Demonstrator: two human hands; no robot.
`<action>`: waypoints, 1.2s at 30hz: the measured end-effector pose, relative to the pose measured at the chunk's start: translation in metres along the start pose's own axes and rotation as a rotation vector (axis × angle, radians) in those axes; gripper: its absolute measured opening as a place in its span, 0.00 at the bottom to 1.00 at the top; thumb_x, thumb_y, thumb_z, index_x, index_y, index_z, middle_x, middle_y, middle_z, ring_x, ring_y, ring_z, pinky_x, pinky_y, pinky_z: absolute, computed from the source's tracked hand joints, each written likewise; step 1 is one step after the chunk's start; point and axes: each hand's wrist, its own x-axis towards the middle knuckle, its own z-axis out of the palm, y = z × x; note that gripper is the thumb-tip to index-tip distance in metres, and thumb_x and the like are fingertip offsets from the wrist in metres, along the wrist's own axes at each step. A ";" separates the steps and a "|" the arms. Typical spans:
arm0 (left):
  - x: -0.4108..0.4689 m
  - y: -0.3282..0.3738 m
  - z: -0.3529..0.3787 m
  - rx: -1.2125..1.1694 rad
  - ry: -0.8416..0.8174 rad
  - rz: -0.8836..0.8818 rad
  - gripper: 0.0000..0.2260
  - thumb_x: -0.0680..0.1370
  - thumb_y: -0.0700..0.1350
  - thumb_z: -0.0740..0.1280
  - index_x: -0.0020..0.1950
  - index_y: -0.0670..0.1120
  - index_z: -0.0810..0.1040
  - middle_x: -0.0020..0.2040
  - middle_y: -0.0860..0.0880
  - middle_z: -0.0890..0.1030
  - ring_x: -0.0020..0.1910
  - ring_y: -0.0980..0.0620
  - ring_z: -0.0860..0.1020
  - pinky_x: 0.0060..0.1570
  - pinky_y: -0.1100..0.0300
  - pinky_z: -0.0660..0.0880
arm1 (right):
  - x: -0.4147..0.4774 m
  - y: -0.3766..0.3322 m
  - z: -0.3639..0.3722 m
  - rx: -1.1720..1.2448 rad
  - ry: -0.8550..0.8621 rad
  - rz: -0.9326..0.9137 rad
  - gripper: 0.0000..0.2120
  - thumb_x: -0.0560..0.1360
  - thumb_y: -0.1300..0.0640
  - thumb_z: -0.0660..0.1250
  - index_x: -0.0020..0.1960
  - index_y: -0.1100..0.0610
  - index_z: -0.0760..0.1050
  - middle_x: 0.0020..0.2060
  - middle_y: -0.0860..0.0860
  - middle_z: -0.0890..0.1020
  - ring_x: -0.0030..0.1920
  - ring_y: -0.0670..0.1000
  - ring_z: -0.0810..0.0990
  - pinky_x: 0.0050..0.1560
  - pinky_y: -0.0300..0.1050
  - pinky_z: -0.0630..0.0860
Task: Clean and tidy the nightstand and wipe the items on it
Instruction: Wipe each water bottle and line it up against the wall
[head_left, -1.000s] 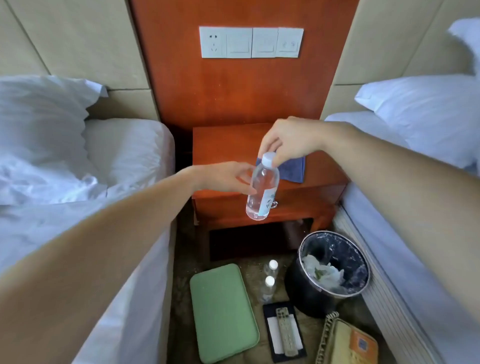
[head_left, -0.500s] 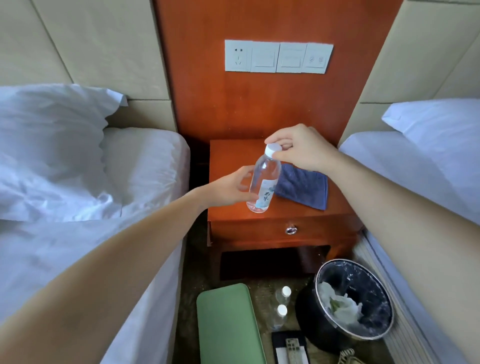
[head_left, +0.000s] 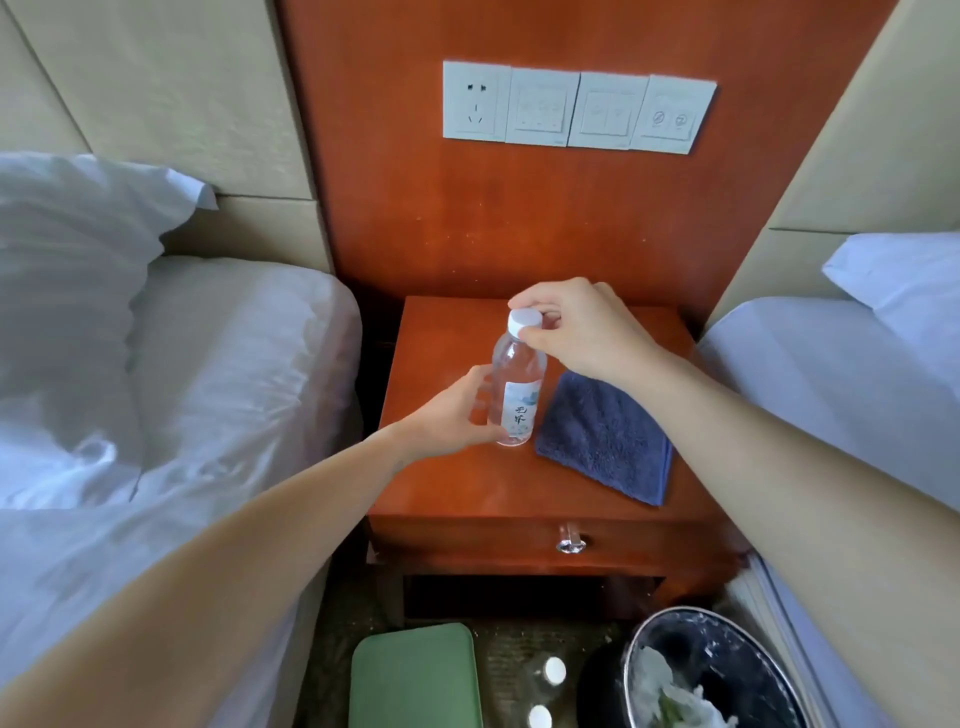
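Right hand: mine, at the centre of the frame, fingertips pinching the white cap of the water bottle from above.
Left hand: mine, just lower left of centre, thumb and fingers curled round the bottle's lower body.
Water bottle: upright, clear, labelled, over the nightstand top; I cannot tell whether its base touches the wood.
Blue cloth: flat on the nightstand, just right of the bottle, its upper corner hidden by my right wrist.
Floor, bottom edge: green pad, two small bottles, black bin holding white paper.
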 end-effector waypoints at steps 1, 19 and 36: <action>0.006 -0.003 -0.001 -0.003 0.022 0.017 0.32 0.75 0.44 0.73 0.73 0.50 0.60 0.64 0.57 0.70 0.56 0.65 0.71 0.42 0.82 0.69 | 0.004 0.005 0.002 0.009 0.015 -0.007 0.14 0.74 0.56 0.68 0.59 0.46 0.79 0.55 0.45 0.83 0.56 0.48 0.81 0.57 0.51 0.79; 0.080 -0.050 0.025 -0.328 0.184 0.274 0.25 0.74 0.45 0.74 0.66 0.52 0.65 0.60 0.57 0.78 0.57 0.62 0.78 0.51 0.69 0.73 | -0.022 0.106 0.096 -0.050 0.218 0.468 0.32 0.77 0.40 0.62 0.75 0.54 0.62 0.73 0.51 0.68 0.74 0.52 0.64 0.73 0.52 0.62; 0.082 -0.055 0.024 -0.151 0.168 0.295 0.28 0.73 0.50 0.75 0.64 0.55 0.60 0.53 0.65 0.77 0.49 0.70 0.77 0.47 0.73 0.71 | 0.014 0.037 0.080 1.081 0.604 0.178 0.15 0.83 0.56 0.59 0.48 0.42 0.83 0.48 0.44 0.85 0.55 0.46 0.82 0.57 0.42 0.76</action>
